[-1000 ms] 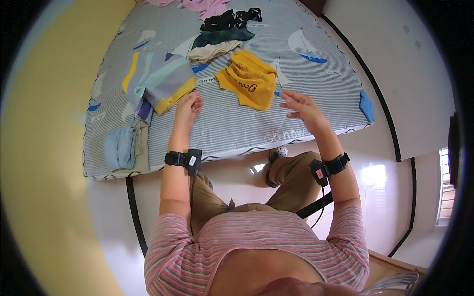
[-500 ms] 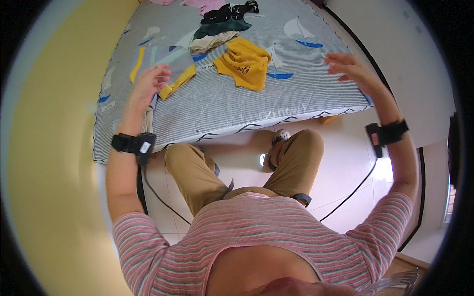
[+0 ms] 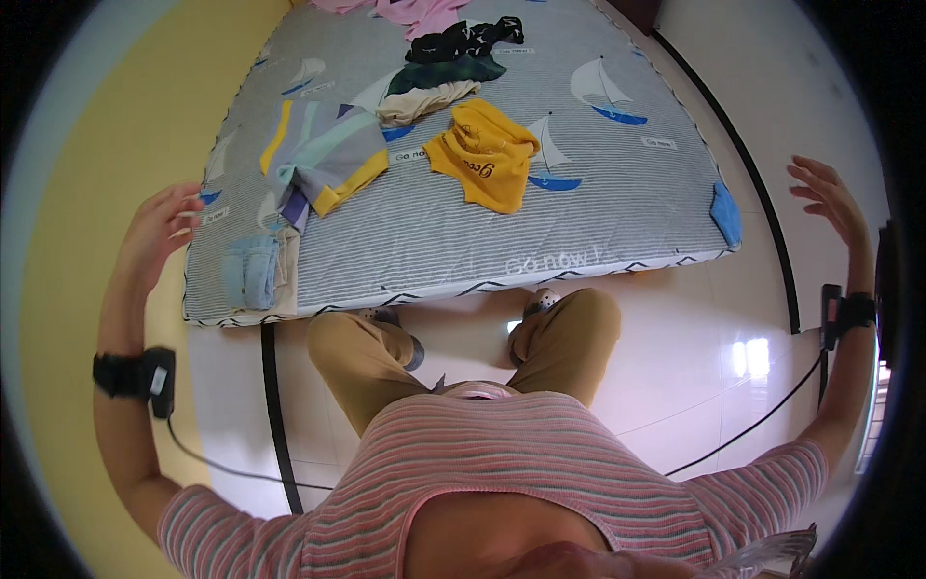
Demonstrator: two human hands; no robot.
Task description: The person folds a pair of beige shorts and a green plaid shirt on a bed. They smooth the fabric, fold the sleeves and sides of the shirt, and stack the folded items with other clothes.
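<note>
Here both arms spread wide, left hand (image 3: 159,232) and right hand (image 3: 825,198) open.

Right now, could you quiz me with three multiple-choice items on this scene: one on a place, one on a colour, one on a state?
1. Where does the yellow shirt lie?
A. on the floor
B. on the mattress
C. in the left hand

2. What colour are the boat prints' hulls?
A. blue
B. red
C. green

3. How are the two hands?
A. both grip clothes
B. one grips a shoe
C. both open and empty

Answers:
1. B, it is spread on the striped cover near the middle.
2. A, each sailboat has a blue hull.
3. C, the left hand and right hand are held out wide, fingers spread, holding nothing.
</note>
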